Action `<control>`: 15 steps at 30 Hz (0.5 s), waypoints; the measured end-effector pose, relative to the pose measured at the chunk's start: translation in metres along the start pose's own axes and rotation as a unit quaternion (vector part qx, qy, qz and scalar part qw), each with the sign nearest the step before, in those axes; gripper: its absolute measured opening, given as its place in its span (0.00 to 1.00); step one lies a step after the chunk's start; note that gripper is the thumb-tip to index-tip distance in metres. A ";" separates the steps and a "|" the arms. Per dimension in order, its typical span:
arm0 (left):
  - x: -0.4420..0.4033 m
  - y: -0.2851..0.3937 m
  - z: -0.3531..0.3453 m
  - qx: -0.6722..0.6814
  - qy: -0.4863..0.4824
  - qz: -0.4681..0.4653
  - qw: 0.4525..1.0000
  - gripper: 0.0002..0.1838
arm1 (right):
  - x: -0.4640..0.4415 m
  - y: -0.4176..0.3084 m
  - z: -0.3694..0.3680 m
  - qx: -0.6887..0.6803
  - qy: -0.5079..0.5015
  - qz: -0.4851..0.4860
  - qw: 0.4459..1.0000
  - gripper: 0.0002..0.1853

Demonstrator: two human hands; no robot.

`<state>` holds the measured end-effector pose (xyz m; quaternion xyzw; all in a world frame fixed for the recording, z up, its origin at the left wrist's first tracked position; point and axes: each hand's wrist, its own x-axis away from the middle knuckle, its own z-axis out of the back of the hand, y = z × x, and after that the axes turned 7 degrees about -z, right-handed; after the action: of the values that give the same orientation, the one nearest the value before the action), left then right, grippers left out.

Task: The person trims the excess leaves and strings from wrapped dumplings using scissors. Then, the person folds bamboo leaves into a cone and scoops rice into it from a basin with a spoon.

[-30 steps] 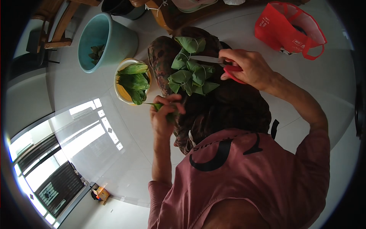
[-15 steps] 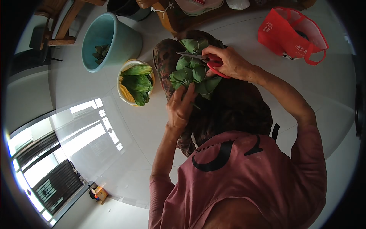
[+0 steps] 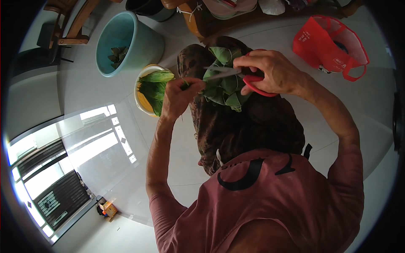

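My right hand (image 3: 272,71) grips red-handled scissors (image 3: 258,84), their blades spread and pointing left over several leaf-wrapped rice dumplings (image 3: 229,84). These green bundles, tied with thin string, rest on my lap. To their left, my left hand (image 3: 179,97) is closed in a pinch, its fingertips near the scissor tips. A small green bit shows at its fingers and a thin strand hangs below; I cannot make out exactly what is pinched. Just behind that hand stands a yellow-and-white basket (image 3: 144,103) of long green leaves (image 3: 154,86), partly covered by it.
A light blue bucket (image 3: 156,44) with a few dark leaf-wrapped bundles (image 3: 118,55) inside stands beyond the basket. Farther back are a black bucket (image 3: 162,16) and wooden furniture (image 3: 195,23). A red bag (image 3: 311,44) sits on the floor at the right.
My left hand has left the dumplings and moved left, in front of the basket, fingers now pinched. The right hand and scissors remain over the dumplings. The whole view has shifted slightly.
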<state>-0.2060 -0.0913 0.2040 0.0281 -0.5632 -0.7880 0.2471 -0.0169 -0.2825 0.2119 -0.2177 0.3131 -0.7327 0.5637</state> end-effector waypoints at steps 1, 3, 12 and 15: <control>-0.001 0.005 0.001 -0.008 0.004 0.006 1.000 0.07 | 0.001 -0.001 0.002 0.024 0.004 0.028 0.999 0.27; -0.004 0.007 0.002 -0.011 0.009 0.010 1.000 0.07 | -0.002 -0.004 0.007 0.043 -0.048 0.002 0.998 0.27; -0.006 0.015 0.003 -0.049 -0.020 -0.058 0.997 0.07 | -0.028 -0.018 0.010 0.039 -0.175 -0.017 0.984 0.26; -0.012 0.012 0.005 -0.058 -0.042 -0.114 0.991 0.06 | -0.037 -0.021 0.011 0.060 -0.205 -0.013 0.977 0.26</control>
<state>-0.1929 -0.0848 0.2142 0.0446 -0.5193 -0.8431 0.1325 -0.0141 -0.2462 0.2359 -0.3334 0.1437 -0.6972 0.6182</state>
